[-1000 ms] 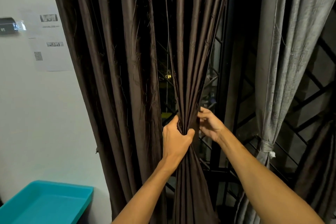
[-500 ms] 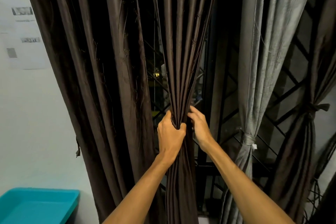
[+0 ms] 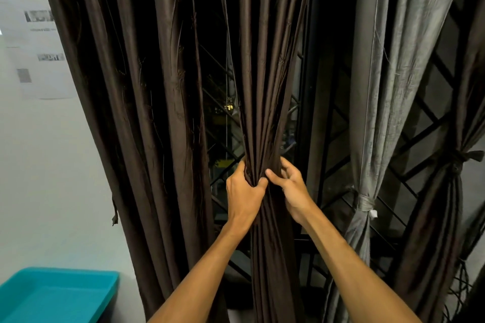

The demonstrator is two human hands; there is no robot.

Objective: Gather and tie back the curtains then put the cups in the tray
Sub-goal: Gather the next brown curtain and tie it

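The left hand (image 3: 242,191) fists tight round the gathered dark brown satin curtain (image 3: 262,81) dead centre, the right hand (image 3: 292,189) curls thumb and fingers round the same bunch beside it, so best hold that waist firm and sweep in the loose folds (image 3: 168,113) on the left before tying.

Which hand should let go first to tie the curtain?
Probably the right. The left hand wraps fully round the bunched curtain and holds the bundle together. The right hand only pinches its right edge with thumb and fingertips, so it could likely let go without the folds spreading.
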